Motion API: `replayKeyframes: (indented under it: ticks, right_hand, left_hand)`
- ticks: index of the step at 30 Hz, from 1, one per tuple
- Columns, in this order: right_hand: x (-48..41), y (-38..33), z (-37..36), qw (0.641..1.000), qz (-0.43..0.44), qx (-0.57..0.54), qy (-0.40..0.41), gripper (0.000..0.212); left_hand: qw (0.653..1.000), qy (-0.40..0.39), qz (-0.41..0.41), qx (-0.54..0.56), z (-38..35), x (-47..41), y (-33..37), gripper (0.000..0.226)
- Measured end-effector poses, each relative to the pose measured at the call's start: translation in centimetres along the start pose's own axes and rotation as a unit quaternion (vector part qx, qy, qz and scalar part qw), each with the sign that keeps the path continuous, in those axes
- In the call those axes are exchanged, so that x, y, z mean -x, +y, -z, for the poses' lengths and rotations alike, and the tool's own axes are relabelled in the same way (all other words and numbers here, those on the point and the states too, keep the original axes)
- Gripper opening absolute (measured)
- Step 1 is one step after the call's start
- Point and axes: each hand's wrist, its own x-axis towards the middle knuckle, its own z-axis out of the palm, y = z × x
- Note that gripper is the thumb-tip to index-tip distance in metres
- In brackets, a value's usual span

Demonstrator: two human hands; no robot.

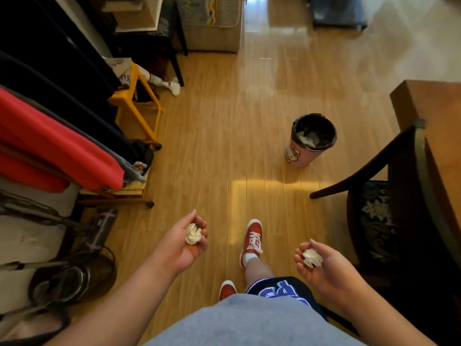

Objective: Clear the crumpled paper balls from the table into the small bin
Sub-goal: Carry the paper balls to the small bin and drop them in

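Paper balls: we hold one crumpled ball [193,234] cupped in our left hand [183,242], fingers curled loosely around it, and a second ball [311,257] in our right hand [324,268], same cupped grip, palm up. Small pink bin [310,141] with black liner stands on the wood floor [212,146], well ahead of both hands, some paper already inside. Desk [434,106] sits right of the bin, dark chair [389,208] beside it. Red shoe [252,242] on the floor, on the near side of the bin.
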Motion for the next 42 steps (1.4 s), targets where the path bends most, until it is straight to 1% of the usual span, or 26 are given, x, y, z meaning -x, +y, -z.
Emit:
replayKeyframes:
  ticks: [3, 9, 15, 19, 23, 25, 28, 31, 34, 38, 42]
  right_hand:
    - [-3.2, -3.8, -1.1, 1.000, -0.010, 0.005, 0.011, 0.025]
    - [-9.1, -13.9, -6.4, 0.999, -0.029, 0.018, -0.014, 0.024]
    - [-13.4, -24.2, -16.5, 0.997, -0.025, 0.050, -0.060, 0.024]
    - [-15.9, -29.7, -24.2, 0.994, -0.016, 0.061, -0.094, 0.023]
    - [-18.8, -34.3, -31.8, 0.990, -0.020, 0.071, -0.121, 0.024]
    - [-20.5, -36.6, -35.3, 0.990, -0.018, 0.071, -0.121, 0.025]
    - [-22.9, -40.0, -38.9, 0.994, -0.013, 0.049, -0.100, 0.024]
    - [-24.7, -43.3, -40.6, 0.997, -0.002, 0.020, -0.077, 0.023]
    - [-25.9, -46.6, -40.9, 0.999, 0.012, -0.007, -0.048, 0.024]
    - [-27.0, -50.4, -38.8, 0.998, 0.024, -0.053, -0.015, 0.024]
    - [-28.6, -54.4, -35.9, 0.994, 0.018, -0.103, 0.031, 0.023]
  left_hand:
    - [1.000, -0.001, -0.013, -0.008, -4.0, -3.5, 3.9, 0.033]
    - [1.000, 0.026, -0.008, 0.009, -10.3, -9.5, 10.8, 0.027]
    - [0.995, 0.077, -0.019, 0.053, -12.6, -12.6, 16.1, 0.021]
    - [0.990, 0.109, -0.026, 0.080, -13.1, -14.9, 20.2, 0.021]
    - [0.987, 0.125, -0.022, 0.095, -14.0, -18.8, 25.1, 0.023]
    - [0.988, 0.125, -0.016, 0.090, -14.9, -21.4, 28.4, 0.024]
    - [0.989, 0.129, -0.005, 0.066, -16.9, -25.5, 33.8, 0.027]
    - [0.993, 0.112, 0.003, 0.043, -19.6, -29.0, 38.8, 0.026]
    - [0.996, 0.091, 0.021, -0.001, -23.8, -32.3, 43.3, 0.026]
    - [0.996, 0.041, 0.038, -0.065, -31.6, -36.8, 47.5, 0.027]
    - [0.991, -0.003, 0.056, -0.123, -40.9, -42.0, 49.9, 0.027]
